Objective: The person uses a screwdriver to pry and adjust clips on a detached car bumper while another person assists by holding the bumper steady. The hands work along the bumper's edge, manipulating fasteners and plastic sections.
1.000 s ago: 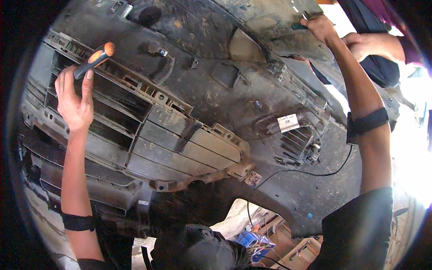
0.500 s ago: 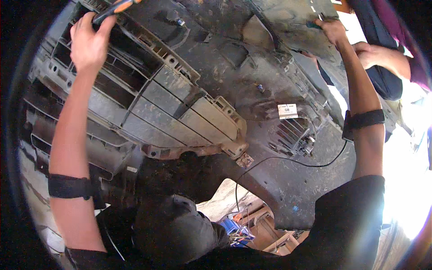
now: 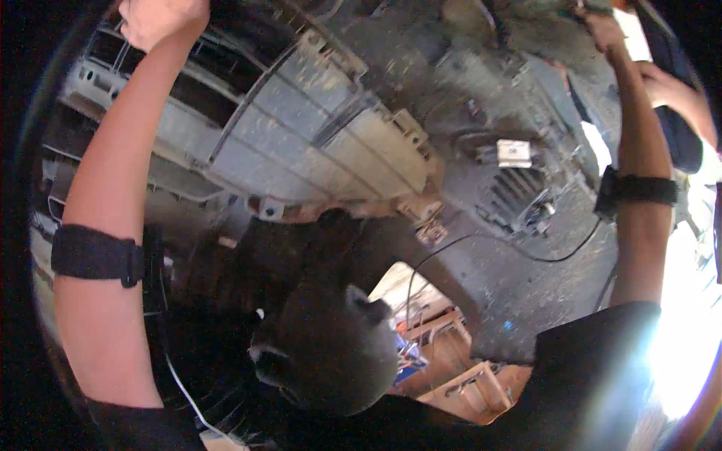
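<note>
A large, dirty dark plastic car part (image 3: 353, 150), with ribbed and slatted sections, spreads out before me. My left hand (image 3: 162, 22) is at the upper left edge, curled above its slatted openings. The black-and-orange handle it gripped half a second ago lies beyond the picture's top edge. My right arm reaches to the far right, where my right hand (image 3: 604, 31) has its fingers bent at the part's far edge. What those fingers hold is blurred and too dark to name. Black straps circle both my forearms.
Another person's hand (image 3: 669, 86) is close beside my right forearm. A white label (image 3: 514, 153) sits above a slatted vent (image 3: 515, 195). A black cable (image 3: 526, 259) runs from my right strap. Below are wooden frames (image 3: 466, 391), a blue item (image 3: 410, 357) and a rounded dark grey form (image 3: 331, 353).
My view has shifted, so the part appears higher and further right. My left hand has moved up, partly out of the picture, taking the tool handle out of sight. My right hand stays at the far edge.
</note>
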Tool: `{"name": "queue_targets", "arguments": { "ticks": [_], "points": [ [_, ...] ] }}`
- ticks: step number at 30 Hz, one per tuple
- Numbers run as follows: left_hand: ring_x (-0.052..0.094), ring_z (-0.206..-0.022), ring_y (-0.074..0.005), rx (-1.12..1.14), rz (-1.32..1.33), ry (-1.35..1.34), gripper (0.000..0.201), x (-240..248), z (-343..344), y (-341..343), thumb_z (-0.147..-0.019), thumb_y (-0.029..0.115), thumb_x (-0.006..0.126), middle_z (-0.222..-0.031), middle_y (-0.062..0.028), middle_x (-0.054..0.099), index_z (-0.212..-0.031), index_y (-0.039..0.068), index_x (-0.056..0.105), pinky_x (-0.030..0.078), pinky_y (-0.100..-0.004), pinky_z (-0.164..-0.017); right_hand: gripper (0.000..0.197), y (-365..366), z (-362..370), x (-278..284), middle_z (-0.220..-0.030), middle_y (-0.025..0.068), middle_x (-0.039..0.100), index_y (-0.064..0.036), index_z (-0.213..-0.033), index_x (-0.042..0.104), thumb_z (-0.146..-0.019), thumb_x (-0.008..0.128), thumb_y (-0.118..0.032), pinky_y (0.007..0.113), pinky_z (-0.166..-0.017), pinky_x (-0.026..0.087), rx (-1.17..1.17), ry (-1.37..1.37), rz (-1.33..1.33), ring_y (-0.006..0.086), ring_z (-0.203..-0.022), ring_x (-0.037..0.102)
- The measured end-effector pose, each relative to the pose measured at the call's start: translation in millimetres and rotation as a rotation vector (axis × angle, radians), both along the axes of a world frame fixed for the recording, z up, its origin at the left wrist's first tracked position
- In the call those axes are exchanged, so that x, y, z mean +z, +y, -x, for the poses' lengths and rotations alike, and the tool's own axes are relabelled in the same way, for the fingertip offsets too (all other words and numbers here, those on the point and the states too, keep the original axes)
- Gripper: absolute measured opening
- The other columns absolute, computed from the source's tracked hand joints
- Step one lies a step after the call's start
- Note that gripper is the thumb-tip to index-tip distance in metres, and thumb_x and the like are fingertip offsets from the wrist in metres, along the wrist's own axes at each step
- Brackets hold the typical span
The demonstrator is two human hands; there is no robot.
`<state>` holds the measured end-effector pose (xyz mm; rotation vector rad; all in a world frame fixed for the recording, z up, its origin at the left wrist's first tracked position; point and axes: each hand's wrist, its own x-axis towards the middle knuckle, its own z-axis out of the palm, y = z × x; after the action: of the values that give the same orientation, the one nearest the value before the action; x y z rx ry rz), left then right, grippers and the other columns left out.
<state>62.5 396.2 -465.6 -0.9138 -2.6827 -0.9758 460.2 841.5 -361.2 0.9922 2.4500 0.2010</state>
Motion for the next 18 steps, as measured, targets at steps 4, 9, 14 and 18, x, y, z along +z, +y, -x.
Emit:
{"name": "queue_targets", "arguments": {
  "ticks": [4,9,14,18],
  "points": [
    [0.047,-0.096,-0.0397,-0.003,-0.079,0.143,0.03,-0.4,1.1,-0.9,-0.068,0.02,0.065,-0.093,-0.0164,0.05,-0.085,0.003,0.048,0.039,-0.0478,-0.079,0.044,-31.7,16.8,6.2,-0.095,0.0209,0.067,-0.0094,-0.111,0.064,-0.089,0.05,-0.045,0.042,-0.08,0.049,0.022,-0.017,-0.005,0.0358,-0.091,0.064],
    [0.044,-0.107,-0.036,0.172,0.073,-0.121,0.026,3.3,-1.8,11.2,-0.07,0.018,0.063,-0.099,-0.0139,0.051,-0.088,0.004,0.049,0.035,-0.0476,-0.087,0.054,-40.9,27.9,4.8,-0.093,0.0215,0.068,-0.0025,-0.101,0.067,-0.083,0.057,-0.052,0.041,-0.08,0.048,-0.399,0.061,0.017,0.0361,-0.091,0.065],
    [0.042,-0.111,-0.0368,0.272,0.108,-0.11,0.022,5.3,-6.1,26.6,-0.072,0.014,0.06,-0.103,-0.0148,0.051,-0.089,0.003,0.051,0.033,-0.0482,-0.09,0.062,-32.4,28.2,8.1,-0.097,0.0227,0.068,0.0023,-0.102,0.067,-0.078,0.062,-0.055,0.039,-0.081,0.048,-0.364,0.077,0.015,0.0327,-0.092,0.066],
    [0.042,-0.111,-0.037,0.252,0.077,-0.032,0.021,-0.4,-8.1,26.3,-0.074,0.014,0.06,-0.103,-0.0152,0.051,-0.089,0.002,0.051,0.033,-0.0489,-0.091,0.065,-41.4,24.8,8.3,-0.099,0.0217,0.068,0.0005,-0.107,0.066,-0.076,0.063,-0.057,0.039,-0.082,0.048,-0.4,0.195,-0.025,0.0325,-0.095,0.066]
  ]
}}
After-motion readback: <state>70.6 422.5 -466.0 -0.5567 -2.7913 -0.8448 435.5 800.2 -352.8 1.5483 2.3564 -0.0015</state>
